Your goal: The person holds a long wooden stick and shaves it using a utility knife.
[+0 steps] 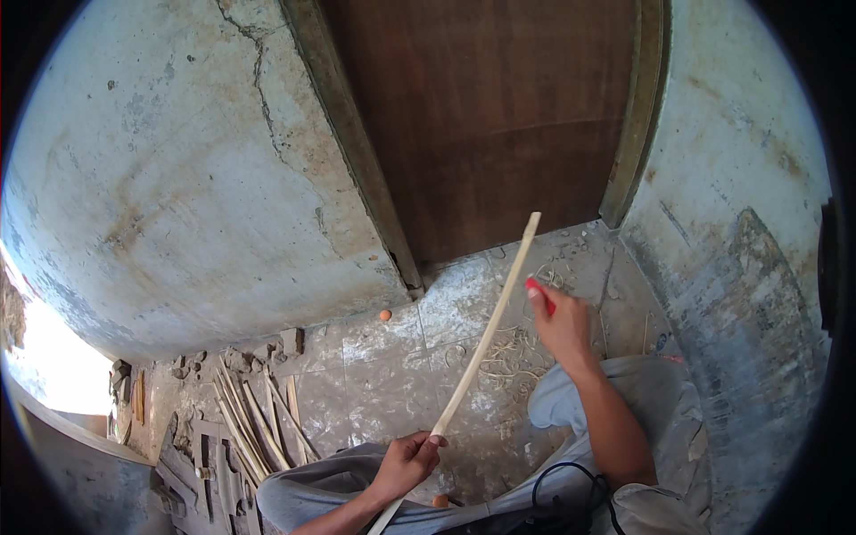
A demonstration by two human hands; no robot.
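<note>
My left hand (408, 465) is closed around the lower part of a long, pale strip of wood or bamboo (487, 339). The strip slants up and to the right, its far end rising toward the door, while its lower end passes over my lap. To the right of the strip, my right hand (564, 330) is closed on a small red-handled tool (533, 285). Only the red part shows clearly; I cannot make out a blade. The tool appears apart from the strip. Thin curled shavings (508, 357) lie on the floor beneath.
Several cut strips (259, 415) lie in a bundle at the left, beside a grey slotted panel (209, 473). Stone chunks (292, 341) line the cracked wall (205, 196). A small orange ball-like thing (385, 315) sits on the tiles. A brown door (486, 116) stands ahead.
</note>
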